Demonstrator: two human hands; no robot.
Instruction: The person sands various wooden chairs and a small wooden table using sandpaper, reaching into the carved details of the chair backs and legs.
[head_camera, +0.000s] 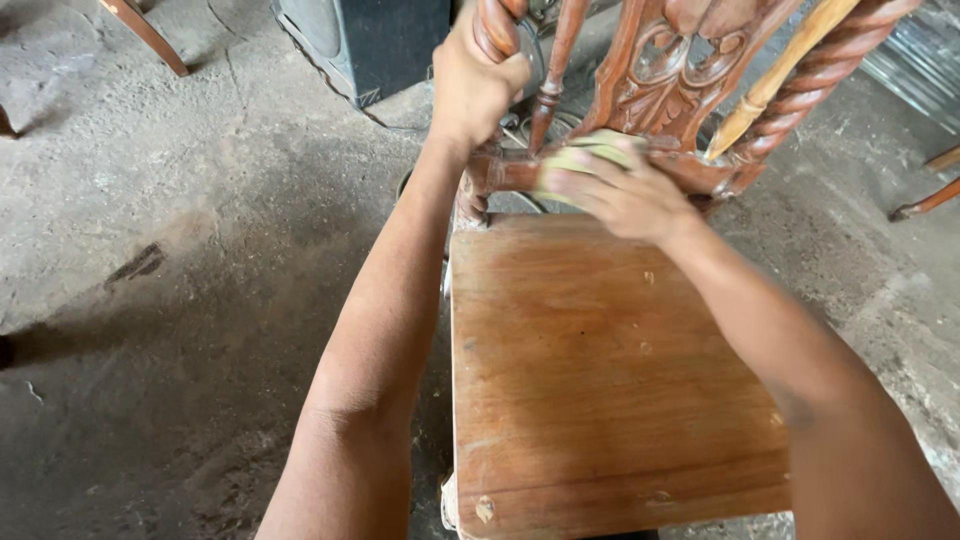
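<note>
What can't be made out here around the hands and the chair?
- Head view: the pad under the right hand is mostly covered by the fingers; its material is unclear.
- The chair back is cut off by the top edge.
- The left hand hides part of the twisted post.
- The seat hides the chair legs.

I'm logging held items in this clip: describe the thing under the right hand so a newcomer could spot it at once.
Start at the wooden chair with its flat brown seat, then go up to the low crossbar of the carved back. There the right hand presses a folded pad. It is pale yellow-green and soft, unlike the reddish wood around it.
</note>
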